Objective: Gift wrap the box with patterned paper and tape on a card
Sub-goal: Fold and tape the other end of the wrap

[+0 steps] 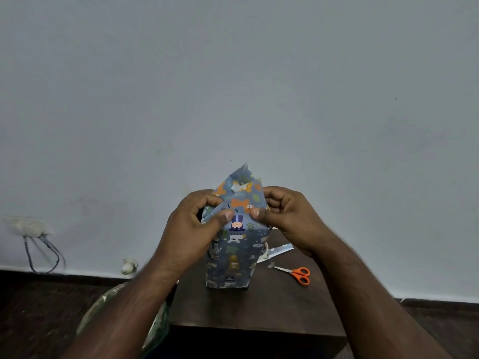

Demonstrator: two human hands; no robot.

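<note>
A tall box (231, 257) wrapped in blue paper with animal prints stands upright on a small dark table (272, 307). Its top end is loose, with paper flaps (242, 185) sticking up in a point. My left hand (197, 224) grips the left top of the paper, its thumb pressing on the front face. My right hand (285, 213) pinches the paper at the right top, with its thumb on the front next to the left thumb. A roll of tape (265, 251) peeks out behind the box on the right. No card is visible.
Orange-handled scissors (298, 273) lie on the table to the right of the box, with a paper scrap (278, 250) behind them. A clear plastic bag (114, 307) sits on the floor at the left. Wires (41, 252) hang from the wall at the far left.
</note>
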